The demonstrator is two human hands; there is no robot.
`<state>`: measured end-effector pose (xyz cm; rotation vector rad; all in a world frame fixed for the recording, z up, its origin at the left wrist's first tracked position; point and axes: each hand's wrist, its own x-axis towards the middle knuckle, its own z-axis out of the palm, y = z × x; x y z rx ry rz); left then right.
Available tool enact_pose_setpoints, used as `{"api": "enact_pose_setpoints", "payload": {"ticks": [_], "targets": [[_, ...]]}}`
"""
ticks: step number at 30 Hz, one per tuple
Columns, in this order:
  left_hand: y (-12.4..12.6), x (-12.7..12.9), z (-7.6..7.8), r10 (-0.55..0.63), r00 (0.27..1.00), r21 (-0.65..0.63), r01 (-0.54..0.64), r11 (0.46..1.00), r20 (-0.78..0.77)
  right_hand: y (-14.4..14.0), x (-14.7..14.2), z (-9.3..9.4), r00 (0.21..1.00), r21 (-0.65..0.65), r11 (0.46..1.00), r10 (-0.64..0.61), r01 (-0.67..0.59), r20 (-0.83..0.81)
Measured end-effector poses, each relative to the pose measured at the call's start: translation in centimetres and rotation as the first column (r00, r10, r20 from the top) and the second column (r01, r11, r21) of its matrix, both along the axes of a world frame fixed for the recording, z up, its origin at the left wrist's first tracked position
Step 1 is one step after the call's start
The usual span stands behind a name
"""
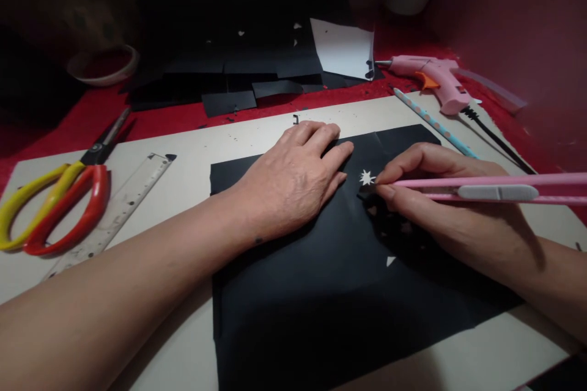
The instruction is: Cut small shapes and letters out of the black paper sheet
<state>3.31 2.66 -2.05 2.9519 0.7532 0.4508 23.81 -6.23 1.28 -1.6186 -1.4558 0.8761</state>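
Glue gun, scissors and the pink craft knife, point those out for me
Glue gun (pixel 435 76), head view, on its pink body.
Scissors (pixel 68 204), head view, on the red handle loop.
Pink craft knife (pixel 498 191), head view, on its slider.

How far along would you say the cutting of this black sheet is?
Early on. Done: a star hole and a triangle hole show in the black sheet. In hand: left hand presses the sheet, right hand holds the pink knife beside the star. Left: most of the sheet is uncut.

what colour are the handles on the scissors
One yellow, one red-orange, on the scissors; clearest in the head view, at the left.
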Motion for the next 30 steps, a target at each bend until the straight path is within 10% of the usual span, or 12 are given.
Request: {"api": "enact_pose_setpoints", "payload": {"ticks": [13, 30], "targets": [[0.0, -0.4, 0.3, -0.004, 1.0, 0.001, 0.004, 1.0, -0.007, 1.0, 2.2, -0.1, 0.957, 0.007, 0.988, -0.148, 0.155, -0.248], [0.2, -0.6, 0.2, -0.045, 0.998, 0.013, 0.045, 0.999, 0.042, 1.1, 2.3, -0.3, 0.944, -0.034, 0.997, -0.074, 0.067, -0.322]]}}
